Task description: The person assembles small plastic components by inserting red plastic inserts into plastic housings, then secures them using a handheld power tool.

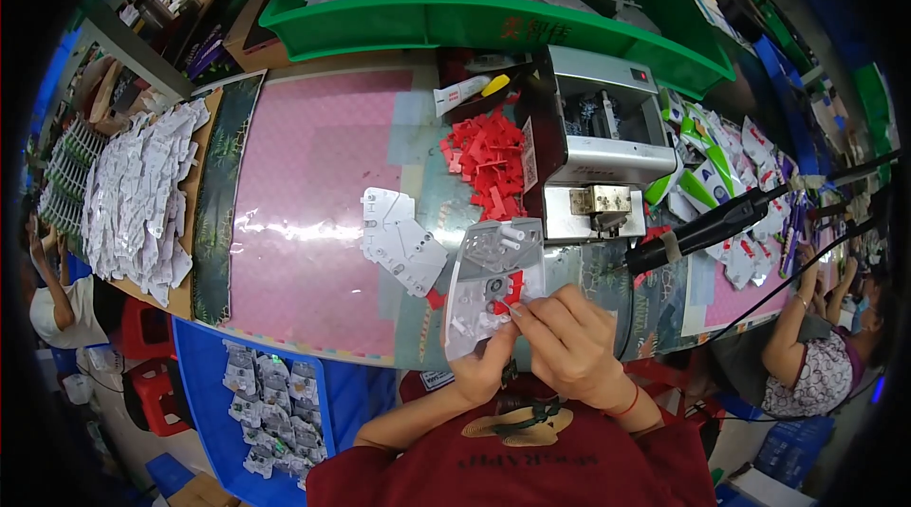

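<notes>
A grey, partly see-through plastic housing stands tilted up at the table's front edge. My left hand grips its lower end, with the thumb near the inner side. Inside the housing sit white posts, a round dark part and a bright red plastic piece. My right hand is closed, its thumb and fingertips pinched at a small red plastic part against the housing. Just left of the housing lies a flat white plastic plate on the table.
Behind the housing is a heap of red parts, beside a bench machine. A green tray of grey pieces spans the back. Stacked white plates stand left, a blue bin lower left. A black tool juts in from the right.
</notes>
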{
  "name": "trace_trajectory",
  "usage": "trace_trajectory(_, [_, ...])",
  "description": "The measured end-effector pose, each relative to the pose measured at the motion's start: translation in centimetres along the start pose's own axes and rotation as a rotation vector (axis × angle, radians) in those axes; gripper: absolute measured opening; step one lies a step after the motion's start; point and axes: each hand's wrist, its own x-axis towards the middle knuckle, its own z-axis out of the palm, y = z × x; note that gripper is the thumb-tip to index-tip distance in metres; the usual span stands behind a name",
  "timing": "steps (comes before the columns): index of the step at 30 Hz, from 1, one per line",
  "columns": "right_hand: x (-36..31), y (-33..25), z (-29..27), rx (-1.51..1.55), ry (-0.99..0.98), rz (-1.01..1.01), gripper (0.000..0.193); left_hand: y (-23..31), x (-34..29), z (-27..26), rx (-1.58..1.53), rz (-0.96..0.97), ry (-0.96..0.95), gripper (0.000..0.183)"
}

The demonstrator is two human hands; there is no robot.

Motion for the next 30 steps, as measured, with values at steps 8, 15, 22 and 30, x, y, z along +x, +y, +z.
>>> trace_trajectory(8, [-0.1,-1.4,1.5,0.089,-0.129,0.040,0.025,-2.1,0.7,-3.5,0.124,0.169,0.074,0.027])
trace_trajectory(15, [-0.9,-0.2,1.8,0.307,-0.167,0.077,0.025,1.1,0.0,-8.8,0.191,-0.028,0.198,0.039])
trace_trajectory(22, [-2.0,3.9,2.7,0.379,-0.109,0.354,0.013,4.2,-0.3,-12.3,0.120,-0.406,-0.017,0.043])
trace_trajectory(30, [-1.7,2.1,4.8,0.382,-0.249,0.129,0.018,3.8,-0.9,-12.8,0.111,-0.608,-0.165,0.044])
